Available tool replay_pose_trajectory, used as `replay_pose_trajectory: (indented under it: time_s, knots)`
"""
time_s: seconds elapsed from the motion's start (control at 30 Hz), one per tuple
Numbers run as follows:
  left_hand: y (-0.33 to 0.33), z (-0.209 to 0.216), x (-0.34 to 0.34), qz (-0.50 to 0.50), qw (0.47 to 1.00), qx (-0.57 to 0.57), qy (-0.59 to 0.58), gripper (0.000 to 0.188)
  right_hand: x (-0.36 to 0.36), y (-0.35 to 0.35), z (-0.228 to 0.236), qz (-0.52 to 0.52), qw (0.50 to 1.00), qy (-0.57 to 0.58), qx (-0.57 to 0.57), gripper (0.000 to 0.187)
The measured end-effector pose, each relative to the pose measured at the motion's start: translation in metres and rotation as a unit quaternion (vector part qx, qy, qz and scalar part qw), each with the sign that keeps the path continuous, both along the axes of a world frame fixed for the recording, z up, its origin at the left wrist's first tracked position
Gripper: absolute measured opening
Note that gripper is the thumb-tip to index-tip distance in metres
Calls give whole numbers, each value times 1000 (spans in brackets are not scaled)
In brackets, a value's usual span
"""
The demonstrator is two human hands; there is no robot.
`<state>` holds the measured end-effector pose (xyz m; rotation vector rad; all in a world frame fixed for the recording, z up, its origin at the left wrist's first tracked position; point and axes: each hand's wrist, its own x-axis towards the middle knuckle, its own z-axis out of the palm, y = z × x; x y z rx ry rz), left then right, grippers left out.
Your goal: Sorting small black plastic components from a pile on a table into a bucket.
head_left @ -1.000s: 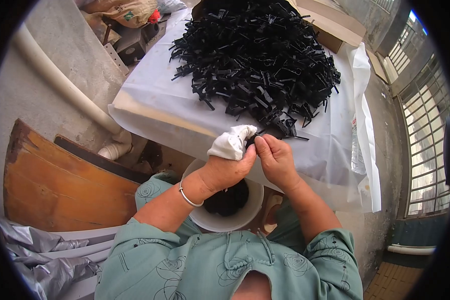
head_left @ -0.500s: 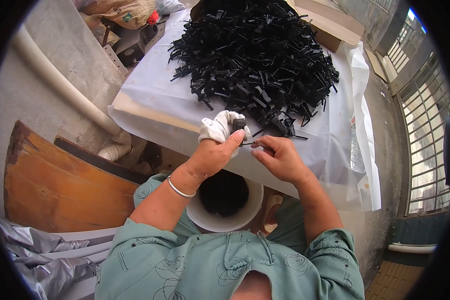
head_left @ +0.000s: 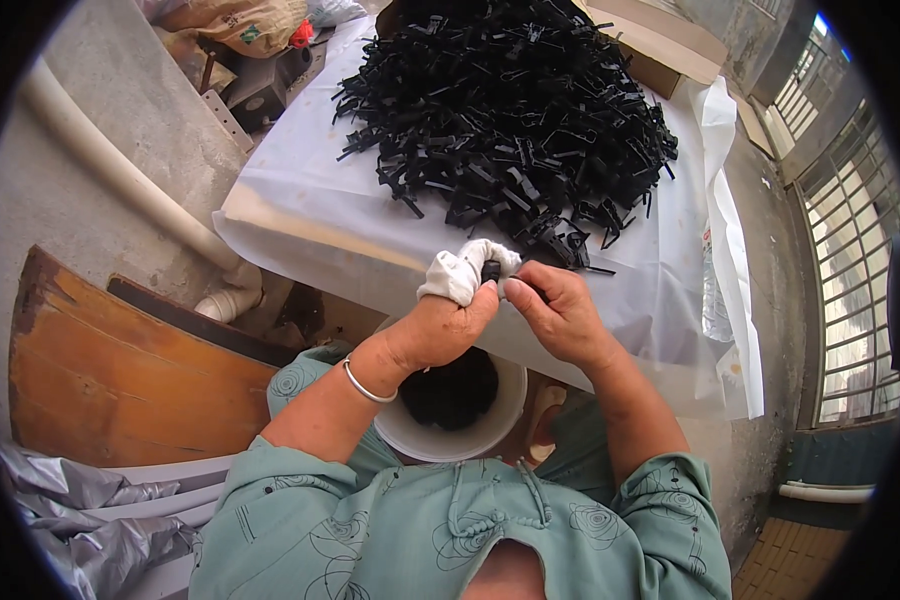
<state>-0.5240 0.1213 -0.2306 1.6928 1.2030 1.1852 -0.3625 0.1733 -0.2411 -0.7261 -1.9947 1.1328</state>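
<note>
My left hand, its fingers wrapped in white fabric, is closed around a small black plastic part above the table's near edge. Only the top of that part shows between thumb and fabric. Close beside it, my right hand is pinched, thumb against the bent forefinger; what lies in the pinch is hidden. Just beyond both hands rises a big heap of black plastic parts, many with thin arms sticking out.
White plastic sheeting covers the table. Below my hands, between my knees, stands a white bucket with black things inside. An open cardboard box lies behind the heap. A clear bottle is at the right edge, an orange-brown board at left.
My left hand has shifted slightly right and tipped the black part, so less of it shows. The right hand has closed in beside it; the thin dark piece at its fingertips is now hidden.
</note>
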Motion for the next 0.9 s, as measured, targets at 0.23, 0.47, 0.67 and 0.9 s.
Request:
replay_pose_trajectory:
  time_s: [0.23, 0.47, 0.67, 0.9]
  knots:
    - [-9, -4, 11, 56, 990, 52, 122, 23, -10, -12, -12, 3, 1000, 6, -21, 27]
    - [-14, -6, 9, 61, 996, 63, 27, 23, -14, -18, -10, -1, 999, 18, -36, 26]
    - [-14, -1, 9, 21, 999, 19, -32, 26, -9, -17, 1, 59, 991, 62, -103, 28]
    - [-21, 11, 4, 28, 989, 23, 140, 24, -4, -13, -5, 41, 998, -29, -29, 26]
